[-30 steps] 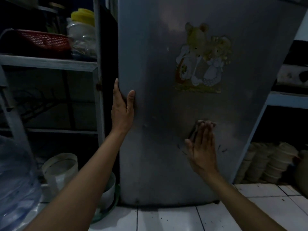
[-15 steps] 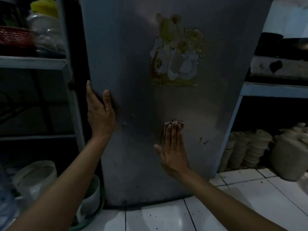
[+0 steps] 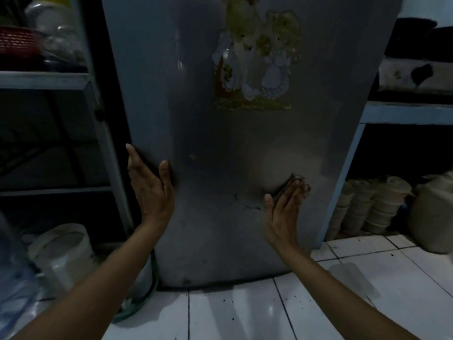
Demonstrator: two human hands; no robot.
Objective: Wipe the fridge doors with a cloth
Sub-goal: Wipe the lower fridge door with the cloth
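The grey fridge door (image 3: pixel 220 148) fills the middle of the view, with a faded cartoon sticker (image 3: pixel 257 67) on its upper part. My left hand (image 3: pixel 149 185) lies flat along the door's left edge, thumb on the front face. My right hand (image 3: pixel 284 207) presses a small dark cloth (image 3: pixel 293 180) flat against the lower right of the door; only the cloth's top edge shows past my straight fingertips. A few dark marks (image 3: pixel 247 204) sit on the door just left of that hand.
A metal shelf rack (image 3: pixel 49 79) with a red basket (image 3: pixel 17 42) stands left of the fridge. White buckets (image 3: pixel 61 251) and a water jug (image 3: pixel 12 285) sit on the floor at the left. Stacked bowls (image 3: pixel 375 204) fill the lower right shelf. White floor tiles (image 3: pixel 245 312) lie below.
My right hand has slid the cloth to the right across the lower door. My left hand stays on the door's left edge, slightly lower. The view has shifted.
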